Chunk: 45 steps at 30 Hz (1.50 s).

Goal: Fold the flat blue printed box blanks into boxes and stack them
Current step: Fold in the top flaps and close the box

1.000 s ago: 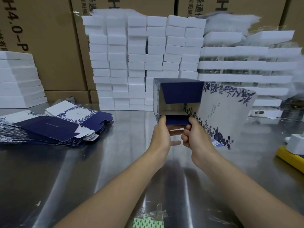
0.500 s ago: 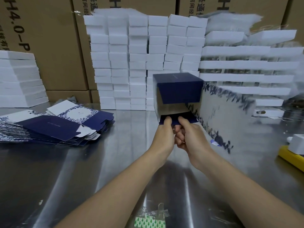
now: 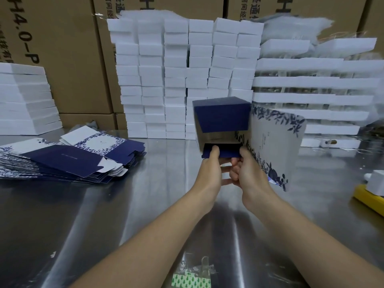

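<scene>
1. The steel surface [image 3: 104, 215] spans the view; white block stacks [image 3: 176, 80] stand along its far edge.
2. The pile of flat blanks [image 3: 68, 161] lies fanned on the surface to your left, well apart from your hands.
3. You hold the half-formed box [image 3: 222, 115] above the surface, open end facing you, printed panel sticking out to the right.
4. Your left hand [image 3: 209, 173] pinches the lower blue flap, thumb on top.
5. Your right hand [image 3: 247, 175] has its fingers curled, gripping that flap's right corner.

We log one half-folded box [image 3: 222, 117] at frame centre, raised, open end toward us, navy flaps, white floral side. Flat blanks [image 3: 68, 159] lie fanned, centre left.
</scene>
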Tool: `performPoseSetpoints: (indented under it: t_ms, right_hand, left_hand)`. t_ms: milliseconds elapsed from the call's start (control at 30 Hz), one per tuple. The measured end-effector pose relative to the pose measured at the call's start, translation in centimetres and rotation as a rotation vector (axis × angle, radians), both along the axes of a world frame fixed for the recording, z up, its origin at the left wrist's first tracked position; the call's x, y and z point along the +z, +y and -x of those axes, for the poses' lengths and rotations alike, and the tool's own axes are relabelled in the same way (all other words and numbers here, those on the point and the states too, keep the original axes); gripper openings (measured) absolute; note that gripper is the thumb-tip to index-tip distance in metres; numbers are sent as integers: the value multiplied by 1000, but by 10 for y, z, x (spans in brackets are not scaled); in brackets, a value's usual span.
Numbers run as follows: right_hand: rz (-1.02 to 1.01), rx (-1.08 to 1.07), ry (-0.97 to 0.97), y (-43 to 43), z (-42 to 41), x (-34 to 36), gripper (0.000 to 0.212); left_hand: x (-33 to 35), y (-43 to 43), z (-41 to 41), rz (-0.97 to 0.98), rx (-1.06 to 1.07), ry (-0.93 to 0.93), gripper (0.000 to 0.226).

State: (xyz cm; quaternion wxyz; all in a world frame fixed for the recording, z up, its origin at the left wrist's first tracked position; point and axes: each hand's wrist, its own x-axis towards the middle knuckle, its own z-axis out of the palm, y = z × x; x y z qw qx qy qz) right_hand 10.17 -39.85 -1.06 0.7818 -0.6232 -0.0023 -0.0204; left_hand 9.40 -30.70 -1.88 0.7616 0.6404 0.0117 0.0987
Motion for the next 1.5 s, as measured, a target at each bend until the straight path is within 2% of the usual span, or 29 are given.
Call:
performPoseSetpoints:
  t_ms: [100,200,233,333,367,400,433,467,533,633,767,867,967,1033,1133,1233,1300,1433,1500]
  right_hand:
    - [89,37,-50,-1,-4,-4,46]
    - [292,168,-209,-9,-7,-4,60]
    - [406,188,-258,-11,-8,-1,62]
    - [881,129,-335,-24,-19,-17,40]
    - [856,92,-297,-26,-22,-26,33]
    - [658,85,-262,-30,-23,-32,25]
    - [380,79,-191,-32,-25,-33,28]
    - [197,30,-148,-35,-26,-29,37]
    - [344,-82,-298,-40,-31,-14,57]
    - [607,-174,-555,-43,-32,-4,81]
    - [706,-190,-711,-40,-33,-17,69]
    - [610,-170,-727,-35,-26,-8,31]
    - [469,-139,-638,-31,-22,-4,13]
    - [456,-207,-639,-32,-18,1,21]
    - [415,-255,-661,-33,-13,6,47]
    - [332,-256,-635,-31,-11,10,53]
    - [280,-229,-621,-31,-7,13,56]
    - [169,-123,-623,-30,2,23,75]
    - [109,-66,-652,-29,6,30,81]
  left_hand:
    - [2,2,-1,85,22,23,51]
    - [6,10,0,110,85,33,51]
    - [7,12,0,89,114,34,51]
    - [11,26,-7,-121,290,8,42]
    - [13,33,-8,-176,353,-14,41]
    - [14,39,-9,-221,395,-25,41]
    - [15,47,-9,-282,430,-27,43]
    - [14,53,-9,-377,466,-31,47]
    - [12,62,-8,-528,503,-51,53]
    - [16,62,-8,-424,326,-113,58]
    - [24,58,-5,-200,70,-205,58]
    - [26,54,0,-171,55,-233,64]
    - [28,53,2,-160,53,-254,53]
    - [27,53,-1,-194,105,-285,43]
    - [26,54,-2,-276,238,-353,51]
    - [26,52,1,-248,303,-391,41]
    - [29,50,3,-221,298,-403,34]
    - [35,46,13,-163,173,-495,54]
    - [37,44,17,-131,105,-532,50]
